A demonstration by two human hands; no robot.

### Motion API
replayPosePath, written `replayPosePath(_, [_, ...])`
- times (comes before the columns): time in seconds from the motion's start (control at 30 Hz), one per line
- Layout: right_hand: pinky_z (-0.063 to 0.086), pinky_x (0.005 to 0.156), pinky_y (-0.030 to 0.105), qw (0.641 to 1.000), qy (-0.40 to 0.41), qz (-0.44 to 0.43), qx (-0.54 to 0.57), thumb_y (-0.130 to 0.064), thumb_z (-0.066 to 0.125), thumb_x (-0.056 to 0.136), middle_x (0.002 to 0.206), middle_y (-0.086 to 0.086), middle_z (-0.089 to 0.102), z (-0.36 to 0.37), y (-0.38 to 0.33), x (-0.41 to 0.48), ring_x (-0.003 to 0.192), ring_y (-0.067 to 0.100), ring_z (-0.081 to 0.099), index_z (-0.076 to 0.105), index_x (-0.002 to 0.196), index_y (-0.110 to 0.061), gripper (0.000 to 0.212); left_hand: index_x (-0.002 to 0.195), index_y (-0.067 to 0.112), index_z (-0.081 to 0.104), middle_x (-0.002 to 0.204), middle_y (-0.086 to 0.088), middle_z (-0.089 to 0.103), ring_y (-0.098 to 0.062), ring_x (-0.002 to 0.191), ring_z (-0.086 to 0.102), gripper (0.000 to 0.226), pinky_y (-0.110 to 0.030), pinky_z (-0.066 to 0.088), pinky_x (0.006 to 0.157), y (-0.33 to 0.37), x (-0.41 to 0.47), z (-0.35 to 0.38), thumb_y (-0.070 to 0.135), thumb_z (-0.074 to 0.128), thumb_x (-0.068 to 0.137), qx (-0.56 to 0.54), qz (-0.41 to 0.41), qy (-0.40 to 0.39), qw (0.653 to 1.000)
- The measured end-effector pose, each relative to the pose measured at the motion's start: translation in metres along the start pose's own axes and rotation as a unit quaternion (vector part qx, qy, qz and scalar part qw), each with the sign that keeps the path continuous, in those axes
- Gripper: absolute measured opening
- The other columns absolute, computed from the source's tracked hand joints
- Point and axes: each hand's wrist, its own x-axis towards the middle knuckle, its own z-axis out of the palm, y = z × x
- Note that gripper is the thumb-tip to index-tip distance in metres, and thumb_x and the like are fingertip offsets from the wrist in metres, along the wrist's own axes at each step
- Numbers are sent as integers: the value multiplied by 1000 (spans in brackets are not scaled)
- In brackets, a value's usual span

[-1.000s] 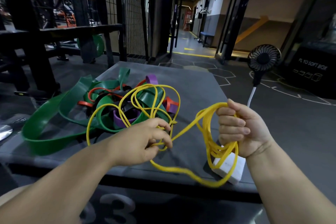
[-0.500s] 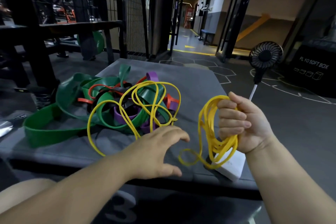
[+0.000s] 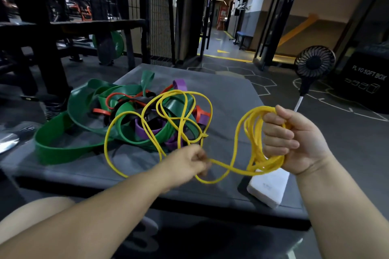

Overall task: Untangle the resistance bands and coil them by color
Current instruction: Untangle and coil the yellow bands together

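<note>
A thin yellow band [image 3: 160,124] loops over a tangle of bands on the grey padded box [image 3: 231,99]: wide green bands [image 3: 63,149], purple bands [image 3: 181,84] and orange bands [image 3: 202,113]. My right hand [image 3: 294,141] grips a coil of several yellow loops [image 3: 254,139] above the box's right side. My left hand [image 3: 189,164], blurred, pinches the yellow strand that runs from the coil toward the tangle. A small knot [image 3: 204,135] sits on the yellow band just above my left hand.
A white rectangular block [image 3: 269,187] lies at the box's near right corner, under the coil. A small black fan [image 3: 314,63] on a white stem stands just right of the box. A black soft plyo box [image 3: 366,82] is far right; dark racks and a green weight plate [image 3: 115,45] stand behind left.
My left hand went from open above the box to pinching the yellow strand. The coil in my right hand stayed roughly in place, and the slack below it now stretches toward my left hand.
</note>
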Motion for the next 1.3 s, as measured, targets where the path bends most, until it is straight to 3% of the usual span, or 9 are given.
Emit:
replayPosePath(0.2, [41, 43, 25, 966, 143, -37, -211, -37, 85, 65, 52, -2, 41, 14, 15, 5, 38, 10, 40, 52, 65, -17, 39, 82, 13, 50, 53, 4, 49, -11, 49, 55, 14, -35, 51, 70, 14, -5, -13, 7, 56, 94, -332, -73, 81, 937])
replayPosePath(0.33, [47, 49, 30, 948, 174, -15, -266, -33, 69, 77, 60, 3, 45, 26, 36, 21, 46, 16, 46, 52, 67, -14, 27, 85, 10, 49, 59, -1, 49, -9, 41, 43, 12, -27, 51, 48, 21, -10, -8, 8, 53, 95, -351, -65, 88, 930])
replayPosePath(0.5, [52, 54, 31, 934, 215, 5, -285, -27, 62, 77, 65, 10, 55, 31, 53, 31, 54, 23, 56, 60, 63, -10, 23, 111, 6, 48, 96, -11, 68, -20, 75, 66, 20, -33, 54, 51, 31, -21, -8, -1, 37, 96, -459, -11, -32, 888])
replayPosePath(0.63, [53, 55, 31, 935, 213, 0, -283, -34, 65, 75, 67, 8, 58, 31, 58, 33, 56, 23, 58, 68, 61, -16, 23, 126, 15, 39, 118, -9, 61, -29, 93, 65, 48, -38, 55, 57, 28, -22, -7, -16, 36, 89, -334, 49, -46, 940])
replayPosePath(0.77, [56, 69, 40, 931, 185, 27, -313, -31, 70, 75, 84, 18, 65, 30, 62, 36, 71, 27, 62, 75, 94, -9, 30, 124, 27, 42, 118, -3, 59, -23, 99, 66, 59, -43, 58, 71, 18, -20, -4, 13, 69, 72, -190, 123, 29, 974])
replayPosePath(0.9, [55, 65, 34, 926, 188, 41, -326, -22, 75, 72, 77, 12, 66, 32, 65, 39, 66, 21, 63, 72, 92, -8, 25, 125, 32, 39, 107, 4, 60, -11, 97, 64, 70, -40, 56, 84, 16, -18, -5, 28, 72, 64, -85, 152, 81, 981])
replayPosePath(1.1, [53, 52, 28, 924, 198, 39, -324, 1, 62, 84, 58, 4, 62, 36, 60, 38, 57, 17, 63, 67, 74, -10, 16, 126, 49, 31, 119, 1, 51, -18, 102, 63, 88, -44, 53, 91, 7, -12, -4, 47, 81, 54, -25, 142, 14, 989])
replayPosePath(1.2, [54, 54, 30, 930, 210, 31, -299, -6, 65, 71, 49, 3, 48, 37, 49, 32, 51, 18, 58, 59, 63, -11, 11, 119, 40, 41, 91, 7, 50, -8, 78, 56, 78, -33, 52, 79, 10, -10, -8, 44, 80, 52, 0, 172, 88, 981])
replayPosePath(1.3, [50, 54, 30, 954, 159, 45, -249, -5, 67, 65, 51, 5, 44, 34, 46, 29, 49, 20, 53, 56, 80, -4, 19, 111, 39, 44, 102, 10, 48, 1, 90, 48, 72, -10, 40, 80, 14, -10, -13, 47, 81, 49, 5, 161, 135, 978])
